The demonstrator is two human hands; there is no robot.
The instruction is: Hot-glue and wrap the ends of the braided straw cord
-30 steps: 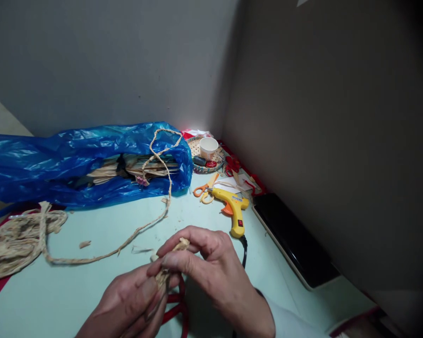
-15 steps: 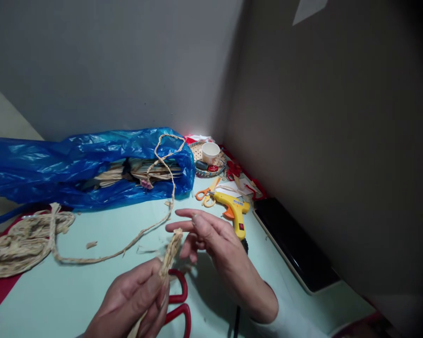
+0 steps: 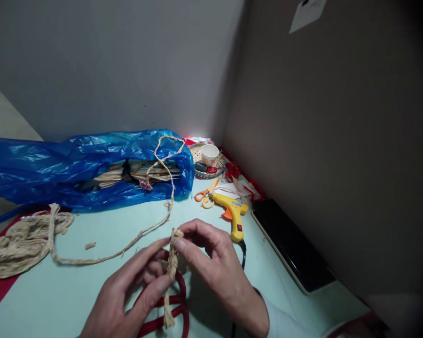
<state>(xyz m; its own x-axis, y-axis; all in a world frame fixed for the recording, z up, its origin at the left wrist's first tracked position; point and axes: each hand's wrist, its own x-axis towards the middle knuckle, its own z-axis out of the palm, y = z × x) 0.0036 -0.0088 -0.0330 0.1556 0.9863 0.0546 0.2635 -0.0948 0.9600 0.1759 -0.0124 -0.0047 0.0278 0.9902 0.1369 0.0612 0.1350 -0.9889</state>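
A short braided strand of dry straw-coloured fibre (image 3: 172,268) is held upright between my two hands. My left hand (image 3: 130,291) pinches its side between thumb and fingers. At the upper end, the thumb and fingers of my right hand (image 3: 215,263) grip the folded tip. The lower end hangs loose, slightly frayed. Just beneath it, red-handled scissors (image 3: 185,312) lie on the pale green table, partly hidden by my left hand and the braid.
A yellow glue gun (image 3: 235,213) and orange-handled scissors (image 3: 206,195) lie beyond my right hand. A dark-screened device (image 3: 292,246) rests at right. Behind are a blue plastic bag (image 3: 66,164) of dry stalks, a long twisted cord (image 3: 134,239), a woven piece (image 3: 17,249) and a white cup (image 3: 209,154).
My right hand has come in from open fingers and now grips the braid's top. My left hand's grip has shifted, and the braid's lower end now hangs in sight.
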